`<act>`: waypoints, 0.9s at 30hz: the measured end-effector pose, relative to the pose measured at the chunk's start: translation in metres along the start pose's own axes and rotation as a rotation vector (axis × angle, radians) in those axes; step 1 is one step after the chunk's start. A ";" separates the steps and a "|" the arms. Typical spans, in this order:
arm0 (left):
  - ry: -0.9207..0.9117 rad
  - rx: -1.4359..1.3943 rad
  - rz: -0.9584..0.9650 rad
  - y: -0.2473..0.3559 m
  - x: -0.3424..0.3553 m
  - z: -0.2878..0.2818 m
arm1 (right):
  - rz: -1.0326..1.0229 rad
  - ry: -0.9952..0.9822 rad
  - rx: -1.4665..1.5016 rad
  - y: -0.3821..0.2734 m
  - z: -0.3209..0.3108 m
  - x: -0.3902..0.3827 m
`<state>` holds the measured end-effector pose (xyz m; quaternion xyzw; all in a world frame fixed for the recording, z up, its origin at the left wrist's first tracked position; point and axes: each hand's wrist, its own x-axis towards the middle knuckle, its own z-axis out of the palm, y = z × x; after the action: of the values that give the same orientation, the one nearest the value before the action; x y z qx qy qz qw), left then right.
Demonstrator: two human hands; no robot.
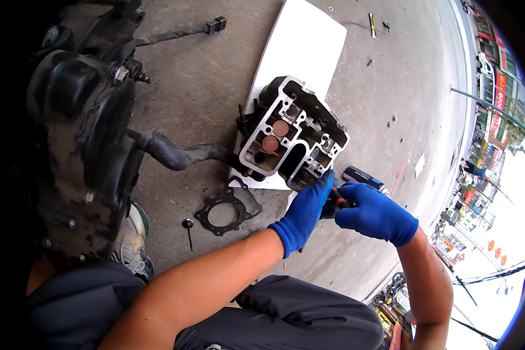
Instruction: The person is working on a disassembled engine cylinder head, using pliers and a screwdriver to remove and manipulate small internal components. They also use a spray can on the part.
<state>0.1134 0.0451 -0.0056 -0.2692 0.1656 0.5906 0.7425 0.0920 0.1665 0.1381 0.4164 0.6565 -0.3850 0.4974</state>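
Note:
An engine cylinder head (318, 154) rests tilted on a white board (300, 41), its open top showing two round copper-coloured discs in the bores. My left hand (308, 213), in a blue knitted glove, grips the near end of this casting, fingertips against its edge. Beside it, my right hand (374, 214), gloved alike, is closed round a tool with a red-and-black handle (341, 202). The tool's working end is hidden between the hands and the casting. A flat head gasket (237, 214) lies on the ground left of my left hand, with an engine valve (188, 225) next to it.
A large black engine (81, 146) with a bent hose (178, 156) and a cable connector (216, 25) fills the left side. Just beyond my right hand lies a dark spray can (361, 177) with a red straw (398, 177). My shoe (133, 242) stands near the engine.

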 end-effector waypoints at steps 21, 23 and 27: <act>-0.024 2.699 0.818 0.099 -0.044 0.048 | -0.552 -0.034 1.408 0.127 0.149 0.028; -0.081 2.818 0.766 0.093 -0.036 0.051 | -0.607 -0.100 1.490 0.128 0.160 0.036; -0.130 2.987 0.711 0.097 -0.026 0.052 | -0.704 -0.138 1.508 0.115 0.154 0.039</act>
<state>0.0093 0.0714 0.0309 0.7753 0.6102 0.0423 0.1572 0.2436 0.0725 0.0572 0.3837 0.2828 -0.8787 -0.0250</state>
